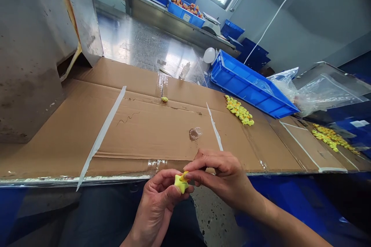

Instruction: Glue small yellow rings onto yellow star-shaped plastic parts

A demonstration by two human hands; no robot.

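Just off the table's front edge, my left hand (162,195) pinches a small yellow star-shaped figure (181,185) between thumb and fingers. From the right, my right hand (217,168) closes its thumb and forefinger on a tiny orange-yellow piece (184,175) at the top of the star. Whether that piece is fixed to the star or apart from it, I cannot tell. Beyond my hands, a small clear cup (193,134) with dark residue stands on the cardboard, its lid beside it. One more yellow piece (164,99) lies near the back of the cardboard.
Cardboard (145,131) with white tape strips covers the table. A cluster of yellow pieces (239,111) lies to the right, before a blue crate (252,85). More yellow pieces (333,138) lie far right. A metal housing (31,54) bounds the left side. A small bottle (184,70) stands behind.
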